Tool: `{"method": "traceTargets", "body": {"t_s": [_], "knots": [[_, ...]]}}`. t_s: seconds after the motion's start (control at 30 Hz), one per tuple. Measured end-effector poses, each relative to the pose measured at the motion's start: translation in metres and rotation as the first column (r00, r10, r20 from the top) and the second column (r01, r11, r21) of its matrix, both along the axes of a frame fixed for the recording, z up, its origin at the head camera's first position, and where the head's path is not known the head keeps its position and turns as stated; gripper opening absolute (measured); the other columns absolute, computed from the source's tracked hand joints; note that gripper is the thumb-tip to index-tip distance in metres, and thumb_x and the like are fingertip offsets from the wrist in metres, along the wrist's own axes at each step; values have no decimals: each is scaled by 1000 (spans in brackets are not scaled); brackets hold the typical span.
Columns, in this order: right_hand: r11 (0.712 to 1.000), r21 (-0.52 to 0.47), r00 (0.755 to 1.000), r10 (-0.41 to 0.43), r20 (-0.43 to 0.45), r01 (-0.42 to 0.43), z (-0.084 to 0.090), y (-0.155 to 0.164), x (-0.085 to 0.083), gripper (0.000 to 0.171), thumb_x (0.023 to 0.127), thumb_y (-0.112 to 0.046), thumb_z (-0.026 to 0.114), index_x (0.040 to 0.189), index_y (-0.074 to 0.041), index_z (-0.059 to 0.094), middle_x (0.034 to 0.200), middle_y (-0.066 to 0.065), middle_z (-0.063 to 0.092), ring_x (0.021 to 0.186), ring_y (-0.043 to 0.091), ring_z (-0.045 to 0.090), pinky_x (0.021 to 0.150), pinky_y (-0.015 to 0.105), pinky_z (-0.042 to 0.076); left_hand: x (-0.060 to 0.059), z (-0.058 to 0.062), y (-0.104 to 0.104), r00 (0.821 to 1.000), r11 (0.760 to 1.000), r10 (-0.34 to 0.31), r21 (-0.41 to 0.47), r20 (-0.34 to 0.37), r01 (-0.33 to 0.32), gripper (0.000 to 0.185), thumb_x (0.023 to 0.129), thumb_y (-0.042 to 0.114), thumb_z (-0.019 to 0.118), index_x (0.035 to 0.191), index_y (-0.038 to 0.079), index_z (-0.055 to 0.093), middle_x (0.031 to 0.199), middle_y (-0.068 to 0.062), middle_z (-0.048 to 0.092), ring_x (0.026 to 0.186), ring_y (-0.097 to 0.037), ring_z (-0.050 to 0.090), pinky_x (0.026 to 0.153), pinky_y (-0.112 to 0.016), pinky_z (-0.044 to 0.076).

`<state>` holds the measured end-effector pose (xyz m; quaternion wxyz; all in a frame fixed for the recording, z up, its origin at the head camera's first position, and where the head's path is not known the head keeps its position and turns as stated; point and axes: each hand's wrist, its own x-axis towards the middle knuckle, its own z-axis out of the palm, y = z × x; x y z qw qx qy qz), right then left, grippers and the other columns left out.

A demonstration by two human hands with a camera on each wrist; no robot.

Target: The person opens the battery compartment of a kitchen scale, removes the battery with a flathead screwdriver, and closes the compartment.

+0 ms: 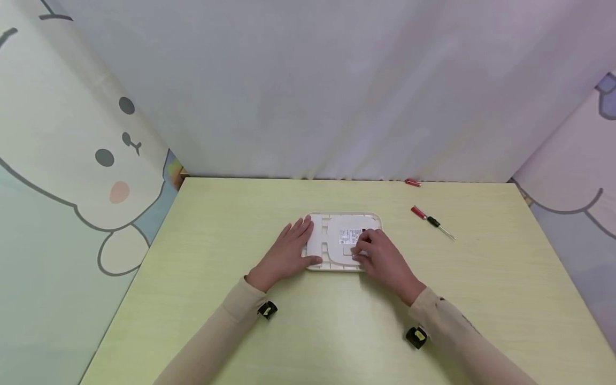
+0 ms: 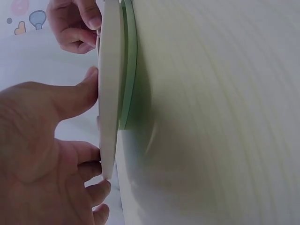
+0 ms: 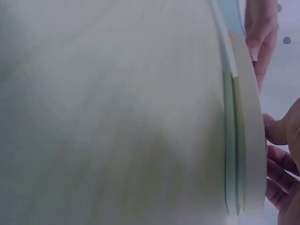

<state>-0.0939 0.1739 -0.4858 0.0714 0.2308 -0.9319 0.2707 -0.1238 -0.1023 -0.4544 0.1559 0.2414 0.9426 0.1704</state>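
Observation:
A flat white device [image 1: 332, 267] with rounded corners lies underside up on the table, a printed label [image 1: 349, 236] on its raised panel. My left hand [image 1: 287, 251] rests on its left end, fingers extended across the edge and thumb along the near side. With curled fingers and thumb close together, my right hand [image 1: 382, 255] pinches at the edge of a small rectangular cover [image 1: 348, 249] below the label. In the left wrist view the device's rim [image 2: 109, 93] shows edge-on, with the right fingertips [image 2: 93, 22] at its face.
To the right lies a screwdriver [image 1: 434, 222] with a black handle, a small red cylinder [image 1: 418, 212] against its end. Another red cylinder [image 1: 413, 183] with a silver end is at the table's back edge. A pale curtain [image 1: 308, 96] hangs behind the table.

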Motion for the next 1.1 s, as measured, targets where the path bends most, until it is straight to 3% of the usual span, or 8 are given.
{"method": "traceTargets", "body": {"t_s": [0.1,0.23,0.63,0.8,1.1], "knots": [[1000,16,999,17,-48,-16,-1,2,4,6,90,-7,82,95,-12,82,107,6,66,101,25,56,91,43,53,0,0,0,1000,1000,1,1,2,-1,96,101,52,66,168,3,19,179,-9,10,167,-29,9,137,-50,9],[999,33,996,38,-79,-35,-2,7,8,18,90,-3,79,106,-12,84,111,7,66,103,27,57,97,46,52,1,0,0,1000,1000,3,5,3,-3,96,101,52,66,168,3,19,179,-9,11,167,-30,10,137,-51,10],[998,-13,998,64,-15,-64,-5,18,18,47,93,10,60,129,-13,78,133,13,62,128,34,53,113,53,41,1,0,0,1000,1000,0,1,4,0,96,101,52,65,168,2,18,179,-10,10,167,-31,10,136,-51,10],[998,-32,998,62,5,-62,-6,20,19,47,95,8,58,132,-13,76,137,14,60,132,34,51,115,54,38,0,1,0,1000,1000,-5,-7,5,5,95,102,53,64,168,3,17,179,-10,10,167,-30,9,137,-51,10],[996,3,996,85,-37,-85,-7,20,18,41,97,1,64,133,-14,76,137,14,60,131,35,51,113,53,39,1,2,0,1000,1000,-6,-12,10,6,96,102,53,64,168,2,17,179,-10,9,167,-31,9,137,-51,9]]}}
